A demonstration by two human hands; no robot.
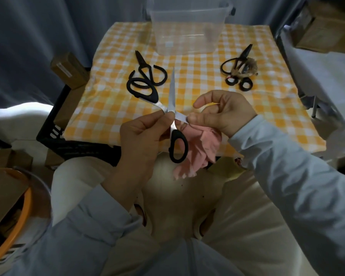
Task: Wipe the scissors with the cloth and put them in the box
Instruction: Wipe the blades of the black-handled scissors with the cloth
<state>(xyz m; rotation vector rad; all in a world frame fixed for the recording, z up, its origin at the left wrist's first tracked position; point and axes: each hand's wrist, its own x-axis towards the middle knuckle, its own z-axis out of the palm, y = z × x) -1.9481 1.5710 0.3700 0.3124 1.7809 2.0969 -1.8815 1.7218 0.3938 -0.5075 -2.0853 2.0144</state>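
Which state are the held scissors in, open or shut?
Open. The scissors form an X: one blade points away, the other runs into the right hand's pinch, and the black handles are spread apart.

The table (197, 80) stands at centre, covered in yellow-and-white check. A grey-blue curtain (38, 26) hangs in folds behind it and along the left side. A black slotted crate (48, 132) sits against the table's left edge, with a brown cardboard box (68, 69) beyond it, near the curtain. More cardboard boxes (323, 30) are stacked at upper right. A metal leg (314, 108) stands just right of the table. An orange-rimmed tub (27, 204) is at lower left. Lighting is dim and the frame corners are darkest.
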